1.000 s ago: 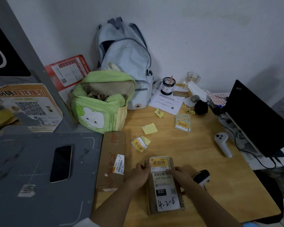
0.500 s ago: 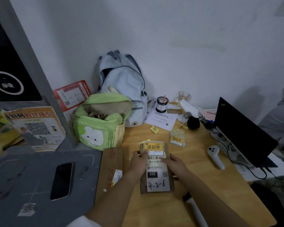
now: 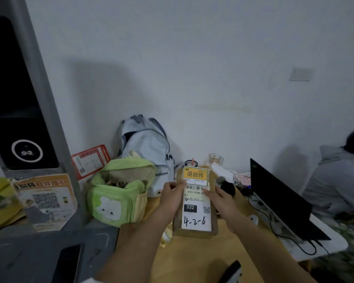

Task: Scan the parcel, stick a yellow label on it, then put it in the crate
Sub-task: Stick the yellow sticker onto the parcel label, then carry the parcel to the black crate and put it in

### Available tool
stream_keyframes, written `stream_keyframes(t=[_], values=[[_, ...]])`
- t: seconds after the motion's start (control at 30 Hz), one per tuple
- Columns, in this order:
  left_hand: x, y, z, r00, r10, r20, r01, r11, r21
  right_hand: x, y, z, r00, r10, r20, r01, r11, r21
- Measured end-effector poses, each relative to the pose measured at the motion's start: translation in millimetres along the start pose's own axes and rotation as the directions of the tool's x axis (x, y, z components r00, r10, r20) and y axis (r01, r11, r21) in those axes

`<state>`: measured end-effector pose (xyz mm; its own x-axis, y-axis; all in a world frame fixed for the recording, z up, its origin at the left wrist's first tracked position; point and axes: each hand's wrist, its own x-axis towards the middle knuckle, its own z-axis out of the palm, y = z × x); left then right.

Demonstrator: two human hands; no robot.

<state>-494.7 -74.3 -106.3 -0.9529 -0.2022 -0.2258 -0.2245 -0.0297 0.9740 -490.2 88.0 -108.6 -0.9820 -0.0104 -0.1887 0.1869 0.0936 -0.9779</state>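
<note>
A flat brown cardboard parcel is raised above the wooden desk, its face toward me. On it are a white shipping label marked "032" and "4-2-6", and a yellow label stuck at the top. My left hand grips the parcel's left edge. My right hand holds its right edge. The handheld scanner lies on the desk at the bottom edge, dark and partly cut off. No crate is in view.
A green bag and a pale blue backpack stand against the wall at left. An open laptop with cables sits right. A grey platform with a phone is at lower left. A seated person in grey is far right.
Both hands have lifted the parcel off the desk and raised it upright toward the wall. The camera has tilted upward, so the desk sits lower in view.
</note>
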Motion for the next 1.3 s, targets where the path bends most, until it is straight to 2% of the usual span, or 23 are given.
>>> stream_keyframes(t=[0.27,0.53,0.77,0.9,1.0,1.1,1.3], values=[[-23.6,48.5,33.4,0.987,0.13,0.094,-0.13,0.991,-0.003,-33.5,-21.3,-27.6,0.97,-0.058,-0.236,0.081,0.993,0.088],[-49.1,71.4,61.3,0.959,0.208,0.193,-0.213,0.977,0.004,-81.2,-46.8,-49.0,0.898,-0.16,-0.41,0.203,0.977,0.063],[-92.6,53.3,83.9,0.892,0.18,0.414,-0.222,0.974,0.055,-152.4,-12.4,-53.2,0.824,-0.012,-0.566,0.144,0.972,0.188],[-137.0,39.0,108.6,0.841,0.129,0.526,-0.187,0.981,0.059,-206.5,3.8,-73.9,0.74,0.033,-0.672,0.137,0.971,0.198],[-179.4,29.0,132.8,0.775,0.092,0.626,-0.157,0.986,0.049,-254.8,11.4,-91.8,0.65,0.031,-0.759,0.171,0.968,0.186],[-228.2,20.9,159.2,0.679,0.058,0.732,-0.135,0.99,0.047,-308.0,18.5,-108.7,0.569,0.064,-0.82,0.174,0.965,0.196],[-334.6,-0.5,216.0,0.47,-0.006,0.883,-0.111,0.992,0.065,-417.2,39.8,-147.7,0.283,0.13,-0.95,0.175,0.967,0.185]])
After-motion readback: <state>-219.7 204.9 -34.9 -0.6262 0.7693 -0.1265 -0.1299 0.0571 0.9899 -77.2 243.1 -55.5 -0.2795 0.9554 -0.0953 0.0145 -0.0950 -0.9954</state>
